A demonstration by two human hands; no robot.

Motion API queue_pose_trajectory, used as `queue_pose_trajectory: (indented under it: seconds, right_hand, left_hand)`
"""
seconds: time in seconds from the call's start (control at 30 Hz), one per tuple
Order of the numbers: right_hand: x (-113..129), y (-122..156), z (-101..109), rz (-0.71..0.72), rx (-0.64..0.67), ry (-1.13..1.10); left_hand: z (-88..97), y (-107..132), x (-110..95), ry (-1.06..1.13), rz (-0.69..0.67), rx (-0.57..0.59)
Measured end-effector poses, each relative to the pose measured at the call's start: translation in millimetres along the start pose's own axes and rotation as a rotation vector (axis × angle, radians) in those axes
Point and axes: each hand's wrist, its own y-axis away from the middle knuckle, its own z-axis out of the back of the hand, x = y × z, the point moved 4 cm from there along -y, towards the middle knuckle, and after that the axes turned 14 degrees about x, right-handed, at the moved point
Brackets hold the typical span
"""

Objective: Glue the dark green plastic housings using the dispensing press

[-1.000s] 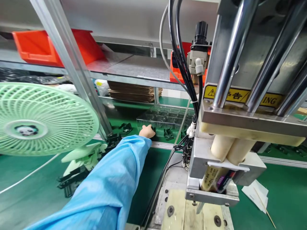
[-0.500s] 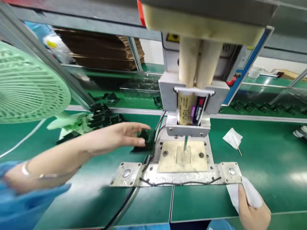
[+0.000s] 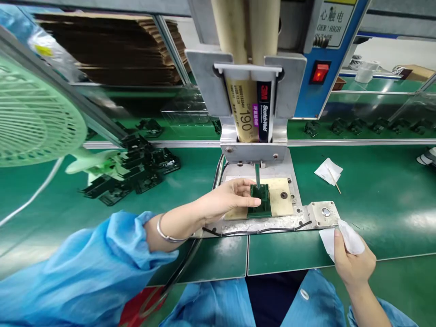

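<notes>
Between the fingers and thumb of my left hand (image 3: 229, 199) is a dark green plastic part (image 3: 261, 206). It sits over the cream fixture plate (image 3: 281, 206), right under the thin nozzle (image 3: 257, 176) of the glue dispenser. Above the nozzle, a twin adhesive cartridge (image 3: 250, 109) is clamped in a metal holder (image 3: 254, 153). My right hand (image 3: 356, 261) pinches a folded white wipe (image 3: 350, 238) at the bench's front edge, just below the metal button block (image 3: 323, 213). Whether the nozzle tip touches the part, I cannot tell.
A pile of black plastic parts (image 3: 136, 168) lies at left beside a green fan (image 3: 37, 113). Another wipe (image 3: 327, 171) with a wooden stick (image 3: 335, 181) lies at right. More parts (image 3: 357, 126) line the back ledge. A black cable (image 3: 185, 263) runs off the front edge.
My left hand has carried the green part rightward from beside the fixture to under the nozzle. My right hand still holds the wipe near the button block. The camera view has shifted.
</notes>
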Motion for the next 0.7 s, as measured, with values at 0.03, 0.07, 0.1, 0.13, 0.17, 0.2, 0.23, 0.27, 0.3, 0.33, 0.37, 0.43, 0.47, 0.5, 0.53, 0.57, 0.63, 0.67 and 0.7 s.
queue_pose_trajectory:
  seconds: [0.03,0.07,0.1,0.13,0.17,0.2,0.23,0.27,0.3,0.33,0.37,0.43,0.47,0.5,0.53,0.57,0.63,0.67,0.7]
  right_hand:
    - [-1,0,0,-0.013,0.006,0.004]
    - [-2,0,0,-0.022,0.01,0.01]
    - [-2,0,-1,-0.019,0.014,0.016]
    - [-2,0,-1,-0.003,0.015,0.018]
    - [-2,1,-1,0.018,0.012,0.02]
    - [-1,1,-1,0.042,0.006,0.02]
    - [0,1,0,0.061,0.002,0.017]
    - [1,2,0,0.073,-0.004,0.01]
    - [2,2,1,0.069,-0.006,-0.001]
    - [2,2,2,0.042,-0.007,-0.017]
    - [1,1,2,-0.01,-0.003,-0.044]
    - [-4,0,3,-0.183,-0.005,-0.138]
    - [-7,-2,2,-0.293,-0.006,-0.204]
    - [-10,-4,0,-0.403,-0.009,-0.28]
    - [-12,-6,-3,-0.501,-0.013,-0.362]
    - [-14,-10,-7,-0.579,-0.02,-0.445]
    - [-16,-18,-16,-0.688,-0.035,-0.594]
    - [-17,-22,-21,-0.728,-0.039,-0.652]
    - [-18,-25,-26,-0.76,-0.038,-0.697]
  left_hand:
    - [3.1,-3,0,-0.075,-0.048,-0.013]
    - [5.8,-6,0,-0.151,-0.089,-0.026]
    - [8.0,-8,1,-0.222,-0.117,-0.036]
    - [9.5,-9,3,-0.291,-0.134,-0.043]
    - [10.4,-10,5,-0.357,-0.144,-0.044]
    - [10.8,-11,6,-0.416,-0.155,-0.047]
    - [10.8,-11,8,-0.464,-0.167,-0.046]
    - [10.6,-10,10,-0.5,-0.181,-0.044]
    - [10.5,-9,11,-0.529,-0.192,-0.044]
    - [10.8,-7,12,-0.556,-0.197,-0.049]
    - [11.6,-3,12,-0.585,-0.197,-0.065]
    - [14.7,7,10,-0.654,-0.202,-0.136]
    - [16.6,13,7,-0.675,-0.211,-0.189]
    - [18.1,20,3,-0.675,-0.222,-0.244]
    - [18.8,27,-2,-0.66,-0.238,-0.297]
    - [18.0,34,-8,-0.64,-0.26,-0.342]
    - [11.1,46,-21,-0.64,-0.319,-0.401]
    - [5.0,49,-29,-0.671,-0.358,-0.414]
    - [-1.9,50,-37,-0.723,-0.403,-0.426]
